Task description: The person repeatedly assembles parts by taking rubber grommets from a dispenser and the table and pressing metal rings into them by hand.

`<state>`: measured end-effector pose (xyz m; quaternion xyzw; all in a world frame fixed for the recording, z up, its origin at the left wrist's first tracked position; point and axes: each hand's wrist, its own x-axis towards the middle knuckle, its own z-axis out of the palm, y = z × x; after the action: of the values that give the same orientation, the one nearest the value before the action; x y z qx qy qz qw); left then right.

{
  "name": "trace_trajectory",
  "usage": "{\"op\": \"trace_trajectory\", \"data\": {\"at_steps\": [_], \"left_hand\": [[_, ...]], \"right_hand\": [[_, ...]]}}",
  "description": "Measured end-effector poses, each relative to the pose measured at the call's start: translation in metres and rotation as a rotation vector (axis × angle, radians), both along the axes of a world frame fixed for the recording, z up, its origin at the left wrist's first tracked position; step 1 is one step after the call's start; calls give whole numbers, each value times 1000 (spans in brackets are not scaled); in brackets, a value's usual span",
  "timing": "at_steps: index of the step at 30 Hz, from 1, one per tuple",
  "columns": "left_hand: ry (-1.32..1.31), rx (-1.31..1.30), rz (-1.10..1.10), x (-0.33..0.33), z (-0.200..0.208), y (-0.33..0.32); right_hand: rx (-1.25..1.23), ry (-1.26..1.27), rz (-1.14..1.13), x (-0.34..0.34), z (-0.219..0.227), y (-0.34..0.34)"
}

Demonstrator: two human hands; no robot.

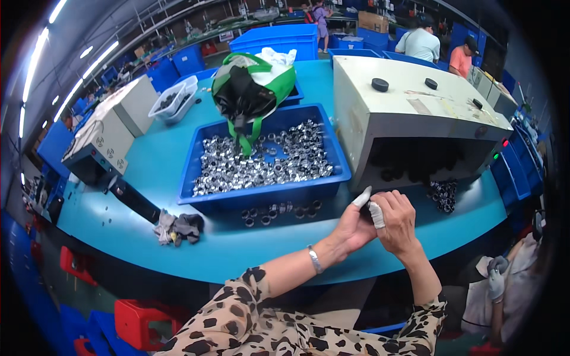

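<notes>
In front of the white box, my left hand [351, 230] and my right hand [396, 221] come together above the table's near side. Both are closed around something small and dark, mostly hidden by the fingers. White wraps cover my left thumb and one right finger. To their left stands a blue tray [267, 194] of shiny metal rings [255, 172]. A few loose rings [265, 219] lie along its near edge. Right of my hands, a heap of dark rings [443, 196] sits by the box's open front.
The white box [371, 115] has dark pieces inside and round black pieces on top. A green and black bag [252, 89] rests over the tray's far side. Left are gloves or rags [178, 228], a black cylinder [133, 199] and a white basket [173, 101]. A co-worker's gloved hand [496, 285] is at right.
</notes>
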<state>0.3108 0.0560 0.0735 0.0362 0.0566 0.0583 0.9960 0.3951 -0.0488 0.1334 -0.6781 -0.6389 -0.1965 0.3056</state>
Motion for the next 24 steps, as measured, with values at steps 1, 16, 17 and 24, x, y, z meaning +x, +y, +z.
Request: {"op": "trace_trajectory", "data": {"at_steps": [1,16,17,24], "left_hand": [[28,2,27,-16,3,-1],[553,347,242,-221,-6,30],[505,318,250,-224,-13,33],[479,352,244,-234,-7,34]], "right_hand": [[-36,69,24,-10,5,-2],[-261,275,-9,-86,-63,76],[-256,178,-62,-86,-72,82],[-200,132,-28,-90,-76,73]]}}
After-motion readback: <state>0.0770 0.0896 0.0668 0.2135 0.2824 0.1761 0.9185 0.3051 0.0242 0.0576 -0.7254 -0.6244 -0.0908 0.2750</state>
